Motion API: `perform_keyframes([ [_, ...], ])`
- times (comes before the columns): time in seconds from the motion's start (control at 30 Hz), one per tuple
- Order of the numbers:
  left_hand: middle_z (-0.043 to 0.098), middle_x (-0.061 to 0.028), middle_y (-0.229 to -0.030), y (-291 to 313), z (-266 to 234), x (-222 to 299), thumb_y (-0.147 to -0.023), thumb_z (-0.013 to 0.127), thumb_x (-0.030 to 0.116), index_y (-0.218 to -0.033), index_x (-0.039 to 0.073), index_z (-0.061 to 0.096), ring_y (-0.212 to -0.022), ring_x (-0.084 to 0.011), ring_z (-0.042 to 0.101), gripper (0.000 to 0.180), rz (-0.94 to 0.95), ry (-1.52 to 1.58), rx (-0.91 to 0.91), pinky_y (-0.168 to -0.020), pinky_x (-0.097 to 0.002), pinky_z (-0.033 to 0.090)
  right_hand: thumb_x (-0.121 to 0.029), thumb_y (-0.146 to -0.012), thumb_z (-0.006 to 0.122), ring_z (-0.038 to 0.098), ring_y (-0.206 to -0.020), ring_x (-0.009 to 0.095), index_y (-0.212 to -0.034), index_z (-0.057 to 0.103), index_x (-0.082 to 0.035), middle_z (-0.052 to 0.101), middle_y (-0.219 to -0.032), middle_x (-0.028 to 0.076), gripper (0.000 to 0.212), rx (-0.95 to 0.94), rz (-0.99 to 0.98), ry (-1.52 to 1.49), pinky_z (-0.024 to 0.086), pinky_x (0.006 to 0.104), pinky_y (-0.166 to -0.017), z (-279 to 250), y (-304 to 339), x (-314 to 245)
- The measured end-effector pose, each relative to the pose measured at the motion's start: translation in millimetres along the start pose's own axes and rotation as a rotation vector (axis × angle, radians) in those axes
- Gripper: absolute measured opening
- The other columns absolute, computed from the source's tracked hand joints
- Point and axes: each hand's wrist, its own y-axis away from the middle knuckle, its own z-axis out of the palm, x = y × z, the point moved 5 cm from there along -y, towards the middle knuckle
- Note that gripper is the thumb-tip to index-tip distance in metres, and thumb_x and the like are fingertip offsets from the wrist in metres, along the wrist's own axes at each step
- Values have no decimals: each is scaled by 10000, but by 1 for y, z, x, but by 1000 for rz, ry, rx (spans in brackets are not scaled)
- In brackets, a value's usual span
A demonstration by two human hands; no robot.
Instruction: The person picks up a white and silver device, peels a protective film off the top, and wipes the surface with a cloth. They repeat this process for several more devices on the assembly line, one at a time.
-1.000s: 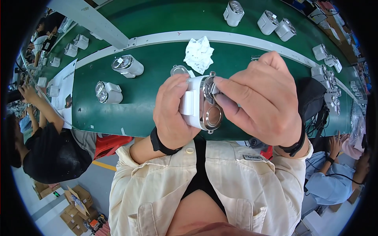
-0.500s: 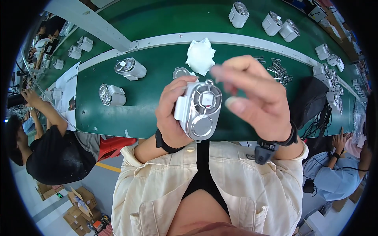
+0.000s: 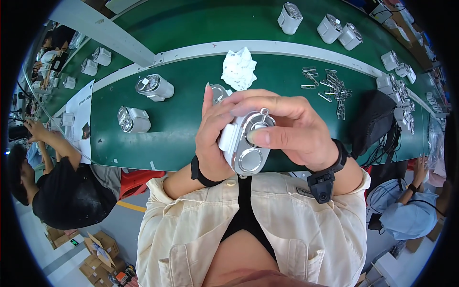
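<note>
My left hand (image 3: 209,143) is wrapped round a white, rounded device (image 3: 250,160) with a shiny silver face, held over the bench near my chest. That face carries a spoked ring at its far end and a round silver disc at its near end. Across the far end lies my right hand (image 3: 306,129), fingers over the top and thumb pressed on the spoked ring. The thumb covers the ring's middle. Just beyond my fingers is a clear, silvery round piece (image 3: 219,92), partly hidden by the hands.
A crumpled white cloth or paper (image 3: 239,68) lies beyond my hands. Several small metal clips (image 3: 337,91) are scattered to its right. Similar white devices (image 3: 155,87) stand at left, and a black bag (image 3: 375,122) with cables lies at right. A metal rail (image 3: 272,46) crosses the green bench (image 3: 181,138). People sit on both sides.
My right hand has come down leftward onto the device, its thumb now on the spoked ring where a small white label showed. The metal clips are more exposed. My left hand keeps its hold.
</note>
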Motion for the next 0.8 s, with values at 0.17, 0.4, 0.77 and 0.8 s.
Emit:
perform_keyframes([
  [0.17, 495, -206, -1299, -9, -1, 0, -676, 861, 240, -1300, 44, 357, -1180, -387, 530, 826, -93, -18, 92, -1079, -602, 266, -109, -904, 592, 577, -1127, 236, -1187, 634, 17, 613, -1201, 148, 312, 17, -24, 63, 434, 365, -984, -9, -22, -18],
  [0.4, 297, -282, -1424, -13, -17, -11, -685, 855, 292, -1366, 31, 253, -1328, -439, 339, 946, 73, 57, 290, -1096, -525, 282, -253, -939, 569, 637, -884, 142, -1088, 664, -5, 673, -995, 47, 305, 500, -153, 407, 519, 316, -735, -130, -144, -36],
  [0.77, 333, -207, -1427, -13, -23, -22, -784, 755, 271, -1394, 62, 232, -1355, -432, 306, 830, -22, 36, 284, -1137, -541, 213, -270, -755, 742, 615, -960, 321, -1057, 685, -96, 670, -988, 150, 354, 1014, -607, 1971, 503, 408, -864, -192, -133, -73],
  [0.8, 331, -216, -1426, -14, -23, -20, -785, 754, 268, -1392, 59, 235, -1355, -432, 306, 825, -9, 43, 277, -1138, -539, 212, -286, -746, 751, 614, -977, 317, -1104, 660, -101, 669, -1000, 146, 413, 1185, -463, 2062, 502, 402, -879, -211, -112, -83],
])
